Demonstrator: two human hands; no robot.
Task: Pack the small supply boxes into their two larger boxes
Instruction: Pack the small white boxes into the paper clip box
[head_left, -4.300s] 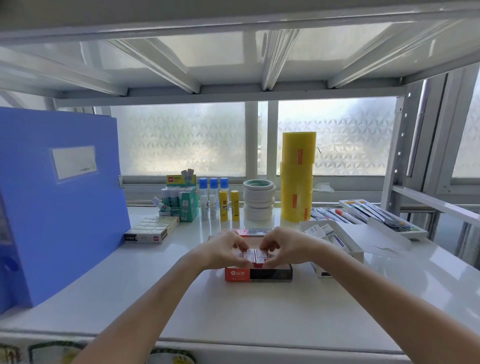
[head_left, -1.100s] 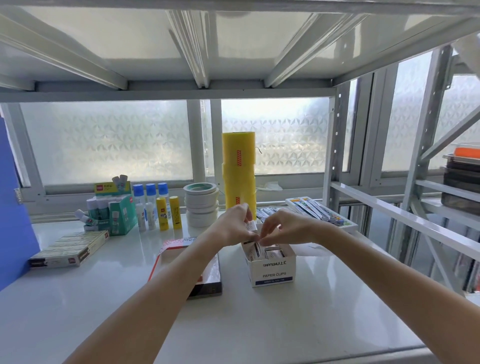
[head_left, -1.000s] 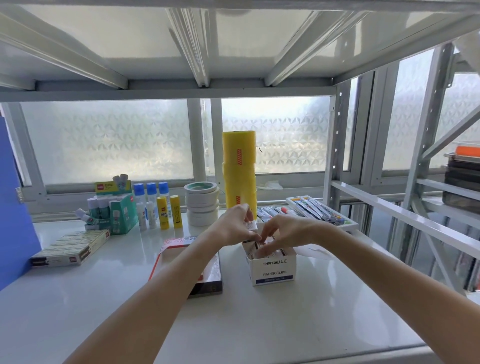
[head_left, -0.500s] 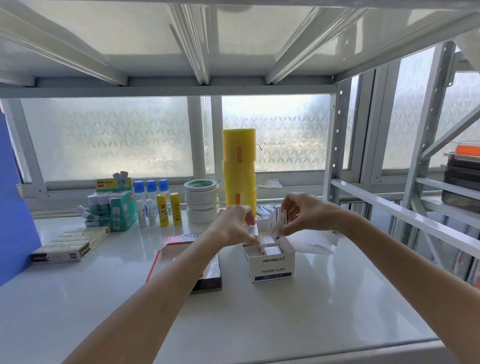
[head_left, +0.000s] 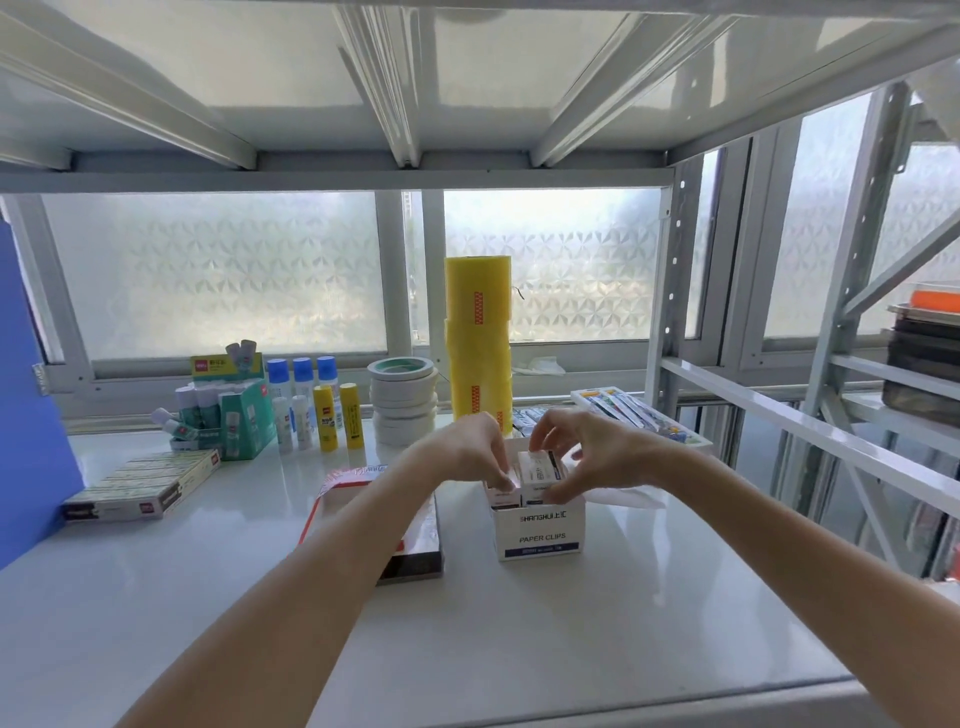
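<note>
- Right hand (head_left: 587, 457) pinches a small paper-clip box (head_left: 540, 470) upright, apparently to slot it into the open PAPER CLIPS carton (head_left: 537, 535).
- Left hand (head_left: 467, 457) — fingertips pressing packed boxes aside, grasping nothing.

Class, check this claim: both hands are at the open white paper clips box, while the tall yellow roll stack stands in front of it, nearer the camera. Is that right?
One error. The head view shows the yellow roll stack behind the paper clips box, toward the window, not in front. The left hand and right hand are indeed at the box.
</note>
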